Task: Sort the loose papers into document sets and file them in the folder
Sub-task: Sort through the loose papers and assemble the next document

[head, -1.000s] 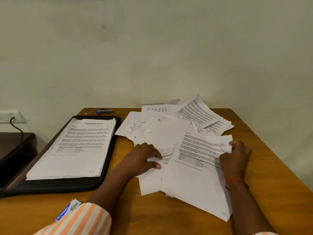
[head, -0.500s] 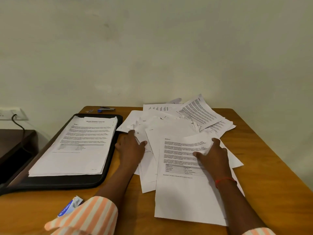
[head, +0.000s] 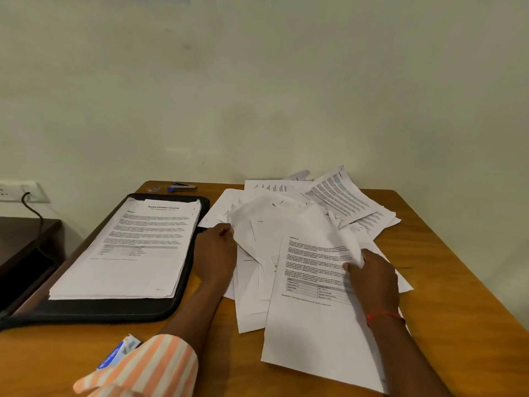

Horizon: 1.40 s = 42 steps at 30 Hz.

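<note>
A black folder (head: 120, 310) lies open on the left of the table with a stack of printed sheets (head: 134, 253) in it. A loose pile of white papers (head: 289, 224) is spread across the table's middle and back. On top at the front lies a printed page with a table (head: 312, 310). My left hand (head: 214, 253) grips the left edge of a blank sheet in the pile. My right hand (head: 372, 276) pinches the right edge of a curled sheet and lifts it off the printed page.
A blue stapler (head: 181, 187) sits at the table's back edge behind the folder. A small blue-and-white packet (head: 117, 353) lies near the front edge by my striped sleeve. A dark side table (head: 25, 247) and a wall socket with a cable stand left. The wall is close behind.
My left hand shifted to the pile's left edge and closed on a sheet. My right hand went from pressing flat on the printed page to pinching and raising a sheet above it.
</note>
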### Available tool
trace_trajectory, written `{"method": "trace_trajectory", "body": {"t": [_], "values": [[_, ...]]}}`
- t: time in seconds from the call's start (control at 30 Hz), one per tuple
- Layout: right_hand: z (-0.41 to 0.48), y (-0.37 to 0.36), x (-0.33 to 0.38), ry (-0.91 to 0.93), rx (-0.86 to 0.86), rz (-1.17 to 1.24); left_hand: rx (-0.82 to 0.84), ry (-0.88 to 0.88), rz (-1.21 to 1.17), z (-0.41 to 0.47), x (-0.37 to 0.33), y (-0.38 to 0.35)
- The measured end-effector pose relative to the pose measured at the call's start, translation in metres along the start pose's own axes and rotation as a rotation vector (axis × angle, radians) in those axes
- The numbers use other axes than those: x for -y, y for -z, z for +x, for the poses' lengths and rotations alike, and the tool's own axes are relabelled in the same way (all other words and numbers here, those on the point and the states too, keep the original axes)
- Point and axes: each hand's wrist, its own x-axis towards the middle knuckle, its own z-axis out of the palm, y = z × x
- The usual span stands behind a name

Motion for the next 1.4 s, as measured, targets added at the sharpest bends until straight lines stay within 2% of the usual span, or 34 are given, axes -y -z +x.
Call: {"method": "trace_trajectory", "body": {"t": [0.1, 0.2, 0.27, 0.33, 0.37, 0.47, 0.53, 0.7, 0.77, 0.83, 0.87, 0.97, 1.17, 1.33, 1.4], "values": [[-0.002, 0.002, 0.001, -0.004, -0.007, -0.026, -0.046, -0.032, 0.041, 0.002, 0.000, -0.002], [-0.003, 0.001, 0.000, 0.009, -0.010, -0.039, -0.069, 0.085, -0.140, 0.008, -0.017, -0.001], [-0.003, 0.001, 0.000, 0.009, -0.002, -0.032, -0.157, 0.165, -0.233, 0.023, -0.038, 0.003], [-0.003, 0.003, 0.002, -0.003, 0.004, -0.022, -0.242, 0.127, -0.333, 0.041, -0.069, 0.014], [-0.003, 0.002, 0.002, -0.005, 0.005, -0.023, -0.276, 0.049, -0.409, 0.049, -0.086, 0.021], [-0.003, 0.002, 0.003, -0.014, 0.005, -0.016, -0.326, -0.334, -0.587, 0.050, -0.127, 0.048], [-0.001, 0.001, 0.007, -0.017, -0.014, 0.024, -0.241, -0.591, -0.595, 0.030, -0.132, 0.057], [0.000, -0.007, 0.007, 0.036, -0.087, 0.172, 0.065, -1.386, -0.261, -0.066, -0.064, 0.052], [0.000, -0.011, 0.004, 0.057, -0.064, 0.248, 0.294, -1.497, 0.012, -0.101, -0.037, 0.045], [0.003, -0.011, 0.004, 0.047, 0.000, 0.229, 0.509, -1.424, 0.262, -0.118, -0.026, 0.034], [0.006, -0.011, 0.003, 0.043, 0.019, 0.207, 0.532, -1.371, 0.299, -0.120, -0.026, 0.029], [0.008, -0.013, 0.000, 0.040, -0.004, 0.154, 0.535, -1.223, 0.229, -0.112, -0.032, 0.017], [0.005, -0.018, -0.003, 0.113, -0.067, 0.091, 0.546, -1.045, 0.195, -0.114, -0.033, 0.011], [0.005, -0.021, -0.006, 0.110, -0.035, 0.081, 0.542, -0.995, 0.173, -0.114, -0.031, 0.008], [0.004, -0.019, -0.004, 0.120, -0.086, 0.059, 0.543, -0.989, 0.171, -0.114, -0.031, 0.007]]}}
